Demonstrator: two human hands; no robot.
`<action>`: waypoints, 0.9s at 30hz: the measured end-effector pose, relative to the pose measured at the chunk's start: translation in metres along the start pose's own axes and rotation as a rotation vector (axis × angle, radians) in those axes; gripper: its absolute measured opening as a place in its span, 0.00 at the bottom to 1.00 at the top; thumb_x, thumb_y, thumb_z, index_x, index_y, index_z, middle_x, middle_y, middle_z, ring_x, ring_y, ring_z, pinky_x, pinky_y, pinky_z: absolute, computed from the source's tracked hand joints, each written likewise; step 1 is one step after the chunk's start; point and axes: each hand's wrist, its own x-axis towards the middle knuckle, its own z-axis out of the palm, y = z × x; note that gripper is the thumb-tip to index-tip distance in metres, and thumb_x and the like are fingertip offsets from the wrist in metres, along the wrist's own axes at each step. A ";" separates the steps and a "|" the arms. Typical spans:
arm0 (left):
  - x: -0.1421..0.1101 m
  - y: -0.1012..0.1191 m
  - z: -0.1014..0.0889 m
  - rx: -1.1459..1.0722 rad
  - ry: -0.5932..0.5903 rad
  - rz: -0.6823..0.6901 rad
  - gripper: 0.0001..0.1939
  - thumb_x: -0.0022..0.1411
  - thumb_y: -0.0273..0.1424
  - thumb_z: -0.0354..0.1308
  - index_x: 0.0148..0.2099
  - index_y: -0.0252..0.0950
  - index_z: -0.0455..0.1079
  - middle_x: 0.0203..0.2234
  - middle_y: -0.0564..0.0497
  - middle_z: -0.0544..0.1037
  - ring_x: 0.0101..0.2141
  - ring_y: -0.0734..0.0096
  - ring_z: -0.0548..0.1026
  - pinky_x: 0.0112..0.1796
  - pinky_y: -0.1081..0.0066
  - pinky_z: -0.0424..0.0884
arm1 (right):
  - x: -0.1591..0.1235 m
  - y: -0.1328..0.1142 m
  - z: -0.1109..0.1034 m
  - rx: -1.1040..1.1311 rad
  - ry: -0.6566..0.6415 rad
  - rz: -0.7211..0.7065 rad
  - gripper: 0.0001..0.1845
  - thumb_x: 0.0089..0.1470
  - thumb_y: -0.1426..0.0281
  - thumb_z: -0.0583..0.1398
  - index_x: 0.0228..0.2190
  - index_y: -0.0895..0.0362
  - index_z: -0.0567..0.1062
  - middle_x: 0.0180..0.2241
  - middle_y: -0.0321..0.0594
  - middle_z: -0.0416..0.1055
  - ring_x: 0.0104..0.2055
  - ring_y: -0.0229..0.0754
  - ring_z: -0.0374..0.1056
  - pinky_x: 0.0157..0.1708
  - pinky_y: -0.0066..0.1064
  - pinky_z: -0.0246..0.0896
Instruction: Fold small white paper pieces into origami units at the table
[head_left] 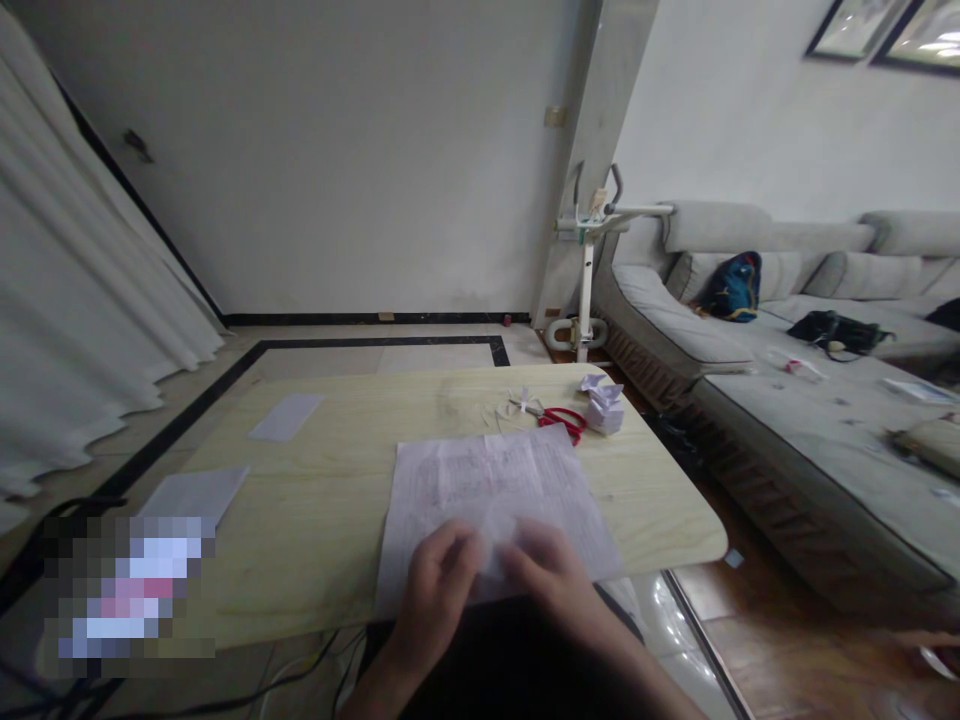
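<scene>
Head view is showing left hand [444, 562] and right hand [547, 560] half-curled above the printed sheet [487, 478], lying at the tabletop [315, 530] edge presumably for easy reach (I cannot tell whether they're gripping the blurred pale piece [495, 530] between).

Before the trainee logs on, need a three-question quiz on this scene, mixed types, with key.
1. Multiple choice. Which lies right beside the crumpled paper?
a) a backpack
b) scissors
c) a curtain

2. True or false. Both hands are at the far edge of the printed sheet, the one farthest from the person.

3. Fill in. The handles of the item in question 1's right answer are ____.

Key:
1. b
2. False: the left hand and right hand are over the near part of the sheet; their fingers are blurred.
3. red
</scene>
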 end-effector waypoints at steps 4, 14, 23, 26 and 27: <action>-0.001 0.003 0.001 -0.024 0.016 -0.020 0.13 0.57 0.41 0.55 0.29 0.37 0.65 0.22 0.55 0.66 0.25 0.70 0.68 0.25 0.75 0.67 | -0.003 -0.010 -0.002 -0.086 -0.021 -0.084 0.16 0.51 0.59 0.59 0.19 0.56 0.68 0.23 0.35 0.62 0.29 0.42 0.60 0.33 0.33 0.60; 0.004 -0.002 -0.001 0.179 0.132 0.115 0.12 0.56 0.38 0.54 0.24 0.39 0.59 0.18 0.58 0.61 0.22 0.72 0.63 0.24 0.76 0.64 | -0.003 -0.012 0.002 -0.129 -0.085 -0.122 0.17 0.56 0.60 0.58 0.21 0.56 0.66 0.23 0.33 0.61 0.30 0.40 0.59 0.32 0.29 0.57; 0.004 -0.008 -0.003 0.164 0.110 0.144 0.14 0.57 0.37 0.51 0.21 0.40 0.57 0.17 0.56 0.61 0.22 0.70 0.64 0.23 0.75 0.65 | -0.007 -0.018 -0.001 -0.156 -0.111 -0.169 0.16 0.55 0.61 0.56 0.20 0.55 0.63 0.23 0.34 0.60 0.30 0.41 0.59 0.33 0.31 0.58; 0.002 -0.004 -0.003 0.163 0.105 0.185 0.15 0.57 0.37 0.52 0.21 0.40 0.58 0.17 0.56 0.62 0.22 0.70 0.64 0.23 0.75 0.66 | -0.007 -0.021 0.001 -0.150 -0.085 -0.153 0.18 0.54 0.58 0.57 0.19 0.55 0.65 0.23 0.35 0.61 0.30 0.42 0.60 0.33 0.32 0.59; 0.001 -0.003 -0.002 0.162 0.106 0.200 0.15 0.57 0.37 0.52 0.20 0.40 0.59 0.17 0.56 0.63 0.22 0.70 0.65 0.24 0.74 0.66 | -0.006 -0.020 0.002 -0.147 -0.079 -0.150 0.19 0.54 0.57 0.57 0.19 0.55 0.66 0.22 0.35 0.61 0.30 0.42 0.59 0.32 0.31 0.59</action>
